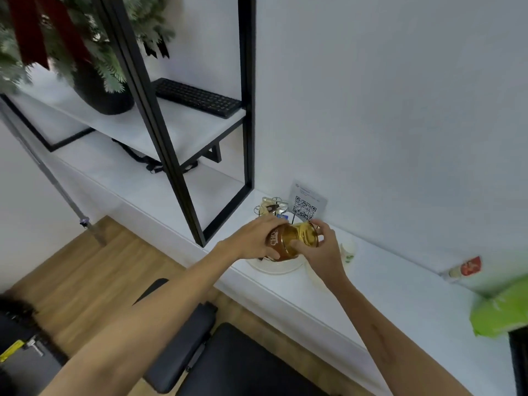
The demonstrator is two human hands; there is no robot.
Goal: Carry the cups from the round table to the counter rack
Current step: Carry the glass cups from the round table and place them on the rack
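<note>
An amber glass cup [293, 241] with brown lettering lies tilted on its side in the air, just above a wire rack [270, 208] that stands on a round white tray [278, 267] on the white counter [385, 284]. My left hand [254, 241] grips the cup's lettered end from the left. My right hand [321, 247] holds the cup's other end, fingers curled round its rim. The lower part of the rack is hidden behind both hands and the cup.
A QR-code card [305, 205] leans on the wall behind the rack. A white paper cup [348, 250] stands right of my hands, a small bottle [464, 268] and a green bag [503, 312] farther right. A black-framed shelf [200, 121] with a keyboard [197, 97] rises left. Black chair seats [237, 364] below.
</note>
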